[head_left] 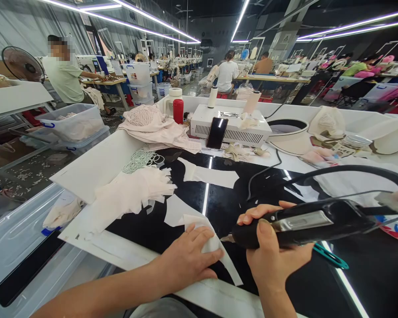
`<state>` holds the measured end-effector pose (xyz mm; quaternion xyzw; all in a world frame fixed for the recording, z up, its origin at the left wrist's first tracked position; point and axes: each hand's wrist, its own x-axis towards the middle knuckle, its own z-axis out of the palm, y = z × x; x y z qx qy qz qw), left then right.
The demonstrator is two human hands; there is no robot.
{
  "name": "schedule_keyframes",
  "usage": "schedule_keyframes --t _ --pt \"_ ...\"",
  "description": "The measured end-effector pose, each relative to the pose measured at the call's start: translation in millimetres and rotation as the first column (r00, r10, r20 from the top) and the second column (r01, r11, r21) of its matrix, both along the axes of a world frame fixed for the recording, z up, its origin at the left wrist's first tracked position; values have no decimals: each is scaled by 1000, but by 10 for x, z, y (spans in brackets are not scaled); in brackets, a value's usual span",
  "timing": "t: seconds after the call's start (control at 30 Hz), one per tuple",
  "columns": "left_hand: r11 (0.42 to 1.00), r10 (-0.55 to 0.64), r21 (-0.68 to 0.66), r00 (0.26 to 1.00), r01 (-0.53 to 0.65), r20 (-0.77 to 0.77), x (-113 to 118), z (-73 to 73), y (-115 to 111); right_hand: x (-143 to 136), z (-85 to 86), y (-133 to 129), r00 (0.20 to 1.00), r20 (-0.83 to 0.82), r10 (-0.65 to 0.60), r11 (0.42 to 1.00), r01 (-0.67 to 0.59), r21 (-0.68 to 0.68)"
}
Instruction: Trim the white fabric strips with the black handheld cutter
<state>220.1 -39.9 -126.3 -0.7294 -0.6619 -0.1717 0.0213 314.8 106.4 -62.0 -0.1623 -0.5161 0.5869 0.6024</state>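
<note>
My left hand (194,254) lies flat with fingers slightly apart, pressing a small cream fabric piece (189,220) onto a longer curved white piece (179,210). Wrapped around a black corded hand tool (298,223) is my right hand (275,251). The tool's narrow metal tip points left, close to the edge of the fabric beside my left fingers; whether it touches cannot be made out. Both pieces rest on a glossy black work surface (139,229). Another cut fabric piece (215,176) lies farther back.
A stack of cream fabric pieces (132,194) and green elastic cord (141,160) lie left. Behind stand a phone (217,133), a white vented box (232,126) and a red bottle (178,111). A teal clip-like item (331,256) sits right, beneath the tool's cable (351,168).
</note>
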Motion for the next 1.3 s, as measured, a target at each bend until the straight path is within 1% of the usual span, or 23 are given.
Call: schedule_keyframes --t 0.1,0.27,0.4,0.5,0.6,0.7,0.77,0.87,0.97,1.03,1.1,1.17,1.23,1.3 --pt "1000 2 0 1000 -2 1 -3 1 3 13 -31 -2 1000 9 19 1000 -19 0" --pt "1000 -2 -3 1000 2 7 1 16 6 -5 -51 2 1000 24 3 1000 -2 -9" --pt "999 -35 -41 999 36 19 -21 73 -27 -13 -50 16 1000 1 31 999 -31 8" --pt "995 -87 -55 996 88 23 -127 138 -57 -22 -51 43 998 -10 58 998 -57 40" --pt "994 -95 -58 995 97 23 -314 175 -72 -48 -46 98 997 -14 70 995 -69 72" --pt "994 -86 -63 996 86 4 -470 179 -80 -68 -19 171 999 -11 35 997 -34 70" --pt "997 -70 -47 997 68 -42 -492 179 -84 -55 17 208 1000 -6 0 999 0 50" --pt "999 -13 -50 989 6 -148 -377 196 -78 17 93 213 1000 -9 -13 1000 13 26" --pt "995 51 -69 966 -71 -252 -159 222 -39 133 168 161 999 -32 27 999 -26 19" --pt "992 67 -81 958 -93 -280 -12 229 -4 214 194 120 998 -31 46 999 -45 14" --pt "989 56 -116 956 -93 -288 102 225 22 291 194 93 999 -20 46 999 -46 16" --pt "983 30 -163 951 -84 -308 170 219 28 355 177 85 999 -10 40 999 -40 23" --pt "974 -3 -216 942 -73 -334 188 228 18 404 156 90 999 -9 33 999 -33 24" --pt "971 -17 -231 939 -67 -343 172 261 7 434 141 97 1000 -10 15 1000 -15 16"
